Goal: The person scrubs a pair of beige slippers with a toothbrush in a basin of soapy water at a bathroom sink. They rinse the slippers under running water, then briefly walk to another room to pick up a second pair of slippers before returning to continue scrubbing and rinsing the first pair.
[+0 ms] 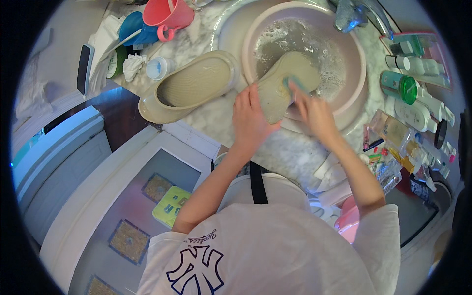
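Observation:
My left hand grips one end of a beige slip-on shoe, whose sole seems to face up. The shoe's other end reaches over soapy water in a pale pink basin. My right hand, blurred, holds a small teal scrubbing tool, perhaps a brush, against the middle of the sole. What the tool looks like in full is hidden by my fingers. To the left, a matching shoe rests on the marble counter with its opening up.
A metal faucet overhangs the basin. Bottles and a green-lidded jar crowd the right side. At left are a pink cup, a blue scoop-like container, a small clear cup, crumpled tissue and a phone near the edge.

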A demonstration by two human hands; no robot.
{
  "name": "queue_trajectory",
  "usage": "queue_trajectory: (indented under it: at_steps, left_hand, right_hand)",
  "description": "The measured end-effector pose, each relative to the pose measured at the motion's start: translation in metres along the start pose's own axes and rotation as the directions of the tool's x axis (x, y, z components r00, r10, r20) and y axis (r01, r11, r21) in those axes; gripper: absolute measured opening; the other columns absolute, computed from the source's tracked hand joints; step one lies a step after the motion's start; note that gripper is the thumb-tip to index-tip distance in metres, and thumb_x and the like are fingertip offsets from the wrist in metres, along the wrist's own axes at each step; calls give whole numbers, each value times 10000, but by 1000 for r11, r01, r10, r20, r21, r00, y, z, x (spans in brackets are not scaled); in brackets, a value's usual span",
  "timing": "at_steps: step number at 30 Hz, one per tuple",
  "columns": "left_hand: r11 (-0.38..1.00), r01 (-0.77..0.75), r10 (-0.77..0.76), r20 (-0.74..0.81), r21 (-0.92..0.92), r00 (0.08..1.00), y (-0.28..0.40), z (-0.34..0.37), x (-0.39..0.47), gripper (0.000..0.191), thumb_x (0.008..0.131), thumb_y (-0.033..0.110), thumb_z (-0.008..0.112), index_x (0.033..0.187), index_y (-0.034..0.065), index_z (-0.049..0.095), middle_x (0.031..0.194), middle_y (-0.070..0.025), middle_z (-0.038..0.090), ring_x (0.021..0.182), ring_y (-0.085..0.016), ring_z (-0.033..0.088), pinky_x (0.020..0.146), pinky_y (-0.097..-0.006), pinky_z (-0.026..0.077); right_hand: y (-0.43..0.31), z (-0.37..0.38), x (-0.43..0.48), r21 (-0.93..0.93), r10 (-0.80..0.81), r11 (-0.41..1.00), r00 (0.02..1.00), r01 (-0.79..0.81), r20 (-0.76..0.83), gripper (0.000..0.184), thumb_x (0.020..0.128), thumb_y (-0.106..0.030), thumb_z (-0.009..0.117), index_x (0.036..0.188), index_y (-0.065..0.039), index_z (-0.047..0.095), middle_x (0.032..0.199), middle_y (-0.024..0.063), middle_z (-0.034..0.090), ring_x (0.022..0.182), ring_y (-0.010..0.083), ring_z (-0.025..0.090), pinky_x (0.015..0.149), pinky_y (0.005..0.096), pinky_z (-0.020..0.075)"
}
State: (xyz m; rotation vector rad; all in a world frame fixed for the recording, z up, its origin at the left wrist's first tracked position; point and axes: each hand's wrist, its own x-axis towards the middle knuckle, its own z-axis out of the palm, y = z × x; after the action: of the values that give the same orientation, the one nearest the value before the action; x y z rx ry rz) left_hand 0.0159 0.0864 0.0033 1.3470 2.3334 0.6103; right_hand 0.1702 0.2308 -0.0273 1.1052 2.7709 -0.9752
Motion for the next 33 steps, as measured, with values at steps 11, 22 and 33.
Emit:
queue_trajectory:
  at_steps: [11,22,33]
  left_hand:
    - [1000,-18,18,-56,-3,998,0,4,1,1102,512,226,931,1424,-30,369,1305,-198,489,1192,-387,488,1029,-449,428]
    - [999,-25,26,-48,23,999,0,3,1,1109,521,237,935,1429,-39,362,1307,-207,489,1182,-398,488,1021,-448,429]
    - [1000,8,-8,-12,-5,1000,0,1,-1,1125,526,246,940,1446,-32,355,1316,-206,480,1211,-391,475,1046,-439,417]
  right_hand:
    - [-7,13,31,318,111,948,954,-18,-277,353,991,-206,561,1323,-128,655,775,259,665,662,428,669,646,506,541]
    - [-36,17,-10,275,26,960,960,54,-278,358,1036,-244,500,1363,-174,628,664,244,633,543,400,637,527,499,520]
    - [-17,15,-4,290,-60,950,979,115,-194,385,1030,-269,498,1388,-168,597,820,251,685,769,429,690,719,519,548]
